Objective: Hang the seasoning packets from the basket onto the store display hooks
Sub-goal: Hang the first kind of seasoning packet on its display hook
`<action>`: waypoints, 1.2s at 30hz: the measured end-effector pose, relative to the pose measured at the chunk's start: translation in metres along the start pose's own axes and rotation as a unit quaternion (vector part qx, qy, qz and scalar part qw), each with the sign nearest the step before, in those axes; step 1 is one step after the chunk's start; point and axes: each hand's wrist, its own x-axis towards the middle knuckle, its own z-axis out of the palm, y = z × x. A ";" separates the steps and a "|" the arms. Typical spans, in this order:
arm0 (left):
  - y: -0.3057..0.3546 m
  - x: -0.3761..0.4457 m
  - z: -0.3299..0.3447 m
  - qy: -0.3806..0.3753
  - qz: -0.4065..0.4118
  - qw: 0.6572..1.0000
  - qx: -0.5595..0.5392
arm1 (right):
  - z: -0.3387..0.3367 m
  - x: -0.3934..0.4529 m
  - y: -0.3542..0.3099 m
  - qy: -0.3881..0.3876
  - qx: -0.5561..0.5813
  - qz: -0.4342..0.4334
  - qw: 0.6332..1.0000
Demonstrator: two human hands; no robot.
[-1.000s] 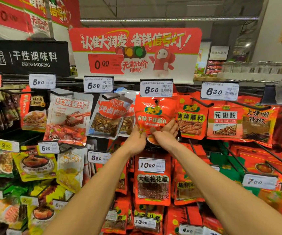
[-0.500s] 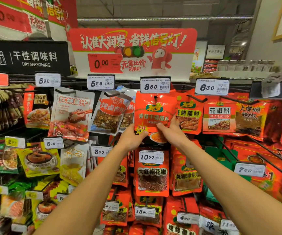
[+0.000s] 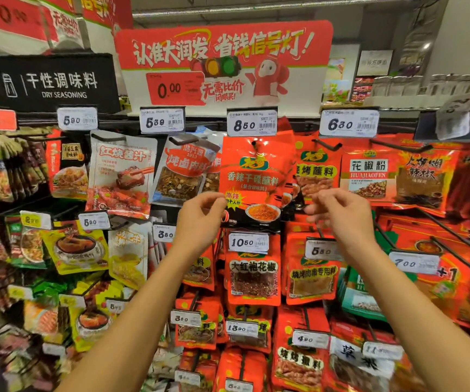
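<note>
**Red seasoning packet hung on its hook beneath the 8.50 tag**

A person's two bare arms reached up to a store display of dry seasonings, seen from a head-worn camera. A red seasoning packet [image 3: 252, 179] hung from a display hook [image 3: 254, 143] directly under a white price tag reading 8.50 [image 3: 252, 123], its front facing outward and its lower edge overlapping the 10.50 price tag [image 3: 248, 242] on the row below. The left hand [image 3: 200, 219] was raised at the packet's lower left corner, thumb and fingers curled loosely toward each other at the packet's edge; whether they actually touched or pinched the plastic could not be told. The right hand [image 3: 341, 213] was blurred, held just right of the packet in front of a neighbouring red packet [image 3: 317, 174], its fingers loosely bent and gripping nothing. To the left hung a grey-and-red spice packet [image 3: 185, 171] under a 5.89 tag [image 3: 162, 120], and beyond it a white sauce packet [image 3: 120, 176]. To the right, a huajiaofen packet [image 3: 368, 174] hung below the 6.30 tag [image 3: 349, 124]. A black "DRY SEASONING" sign [image 3: 50, 82] and a red promotional board [image 3: 224, 63] stood above the hooks. No basket appeared in view
</note>
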 end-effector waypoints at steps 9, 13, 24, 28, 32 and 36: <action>-0.044 -0.118 0.070 -0.105 -0.168 0.970 -0.139 | -0.092 -0.111 0.103 -0.054 0.062 0.175 0.981; -0.090 -0.190 0.116 -0.110 -0.301 0.937 -0.141 | -0.130 -0.171 0.179 -0.067 0.021 0.288 0.955; -0.236 -0.416 0.221 -0.106 -0.610 0.785 -0.021 | -0.233 -0.385 0.391 -0.081 -0.134 0.552 0.819; -0.316 -0.485 0.242 -0.119 -0.672 0.731 0.014 | -0.248 -0.470 0.472 -0.080 -0.168 0.621 0.761; -0.404 -0.552 0.251 -0.183 -0.708 0.680 0.062 | -0.243 -0.542 0.553 -0.132 -0.207 0.650 0.719; -0.496 -0.608 0.262 -0.245 -0.700 0.656 0.137 | -0.220 -0.591 0.641 -0.323 -0.334 0.553 0.691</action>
